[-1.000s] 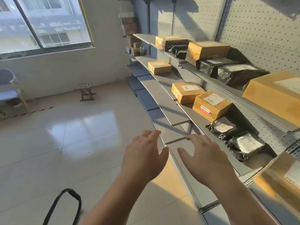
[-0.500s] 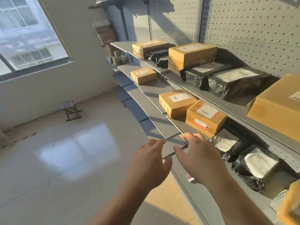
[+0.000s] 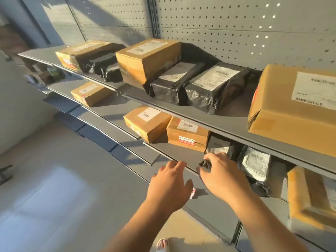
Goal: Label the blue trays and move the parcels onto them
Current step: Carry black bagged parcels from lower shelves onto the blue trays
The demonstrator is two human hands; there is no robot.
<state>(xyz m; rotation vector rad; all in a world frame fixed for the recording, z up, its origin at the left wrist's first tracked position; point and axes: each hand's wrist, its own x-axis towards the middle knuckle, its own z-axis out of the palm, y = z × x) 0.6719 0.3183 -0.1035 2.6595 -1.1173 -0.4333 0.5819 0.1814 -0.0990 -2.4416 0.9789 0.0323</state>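
Grey metal shelves carry the parcels. On the middle shelf (image 3: 174, 151) lies a black plastic-wrapped parcel (image 3: 217, 142) with a white label, between a cardboard box (image 3: 187, 135) and a second black bag parcel (image 3: 254, 164). My right hand (image 3: 221, 177) reaches over the shelf edge, its thumb and fingertips at the near corner of the first black parcel, spread and not closed round it. Beside it my left hand (image 3: 171, 186) hovers above the shelf edge, fingers spread and empty.
The top shelf (image 3: 227, 113) holds cardboard boxes (image 3: 147, 59) and black bag parcels (image 3: 212, 86), with a large box (image 3: 294, 106) at the right. A small red-and-white scrap (image 3: 192, 192) lies on the lower shelf. Pale tiled floor (image 3: 54, 197) spreads to the left.
My view has swung right and closer to the shelves. Both hands have moved forward; my right hand has reached the corner of the black parcel on the middle shelf.
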